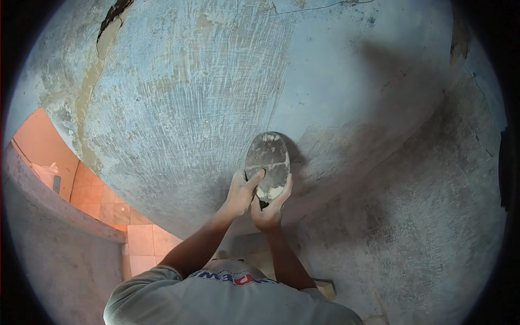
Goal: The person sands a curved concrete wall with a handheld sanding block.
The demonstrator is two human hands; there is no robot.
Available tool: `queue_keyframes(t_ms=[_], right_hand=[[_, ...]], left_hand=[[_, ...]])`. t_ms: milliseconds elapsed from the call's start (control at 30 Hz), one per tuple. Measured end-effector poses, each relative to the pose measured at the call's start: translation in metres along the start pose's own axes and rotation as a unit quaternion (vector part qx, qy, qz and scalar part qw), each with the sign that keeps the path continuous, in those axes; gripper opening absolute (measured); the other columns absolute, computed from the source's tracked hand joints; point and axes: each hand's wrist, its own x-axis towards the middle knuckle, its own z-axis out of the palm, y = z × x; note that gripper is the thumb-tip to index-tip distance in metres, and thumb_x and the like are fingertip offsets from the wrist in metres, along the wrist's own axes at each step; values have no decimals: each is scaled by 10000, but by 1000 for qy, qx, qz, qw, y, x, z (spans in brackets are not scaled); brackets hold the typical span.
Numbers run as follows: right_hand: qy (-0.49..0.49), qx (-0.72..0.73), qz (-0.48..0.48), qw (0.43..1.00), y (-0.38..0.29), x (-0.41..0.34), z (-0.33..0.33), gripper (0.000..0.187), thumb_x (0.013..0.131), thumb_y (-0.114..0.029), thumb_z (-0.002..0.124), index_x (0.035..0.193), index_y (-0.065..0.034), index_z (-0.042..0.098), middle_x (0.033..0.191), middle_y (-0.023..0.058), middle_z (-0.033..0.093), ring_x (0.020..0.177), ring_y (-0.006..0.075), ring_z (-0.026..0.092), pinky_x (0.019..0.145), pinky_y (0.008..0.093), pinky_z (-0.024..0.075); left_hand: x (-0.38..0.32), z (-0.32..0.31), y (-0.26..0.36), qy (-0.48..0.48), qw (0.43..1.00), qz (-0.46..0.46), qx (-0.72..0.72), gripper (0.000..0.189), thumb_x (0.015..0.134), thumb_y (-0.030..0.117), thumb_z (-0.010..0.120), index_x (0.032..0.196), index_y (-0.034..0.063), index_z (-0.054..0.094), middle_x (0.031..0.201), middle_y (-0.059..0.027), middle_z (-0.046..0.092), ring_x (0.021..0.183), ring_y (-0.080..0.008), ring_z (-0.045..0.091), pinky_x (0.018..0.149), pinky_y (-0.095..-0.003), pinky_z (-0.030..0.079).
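Note:
A worn, oval, dark grey object (273, 156), perhaps a flip-flop sole, is held up between my two hands, in front of a blue wall (195, 89). Pale plaster-like residue marks both its ends, and a light line crosses its middle. My left hand (240, 193) grips its left edge, with the thumb lying over the near face. From below and the right, my right hand (270, 205) supports the lower end, fingers along the right edge. The wall behind is scratched on the left and has a smoother patch at upper right. Whether the object touches the wall, I cannot tell.
A long filled crack (87, 97) runs down the wall's left part. At left, an opening shows a tiled floor (141, 239) and a whitish plastic bag (45, 174) beyond a low ledge (73, 217). A rough grey wall (422, 227) stands close on the right.

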Motion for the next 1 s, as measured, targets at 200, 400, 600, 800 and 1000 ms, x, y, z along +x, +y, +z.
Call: queue_keyframes(t_ms=[200,400,600,800,1000], right_hand=[[7,34,-8,999,-28,51,-4,1049,896,-17,713,1636,96,-21,1573,364,269,1451,452,416,1186,517,395],[3,40,0,999,-18,29,-7,1042,896,-26,713,1631,106,-14,1551,366,312,1429,457,453,1187,516,396],[25,97,-3,995,-2,9,6,979,906,40,651,1639,74,2,1532,342,378,1440,416,455,1202,495,376],[7,113,4,994,-42,73,-13,990,923,-1,689,1637,76,8,1509,340,407,1387,414,505,1169,489,412],[17,26,-42,999,24,-5,2,1017,896,-70,734,1618,130,47,1492,422,433,1317,506,580,1081,513,508]], left_hand=[[26,17,45,-17,999,-16,33,355,1056,141,636,1326,-87,606,1192,-130,713,1016,-150,668,885,-330,555],[15,12,26,-11,999,-32,-31,385,1059,125,651,1362,-94,561,1267,-173,689,1112,-225,706,940,-384,599],[5,8,11,30,999,-37,-9,333,1055,121,654,1313,-80,595,1223,-146,699,1074,-189,683,933,-346,563],[31,45,67,-27,999,11,-21,346,1053,125,657,1321,-75,570,1212,-150,698,1052,-193,694,905,-337,571],[7,-6,-13,75,997,-25,18,380,1055,144,669,1345,-71,550,1239,-157,686,1031,-203,704,881,-337,583]])
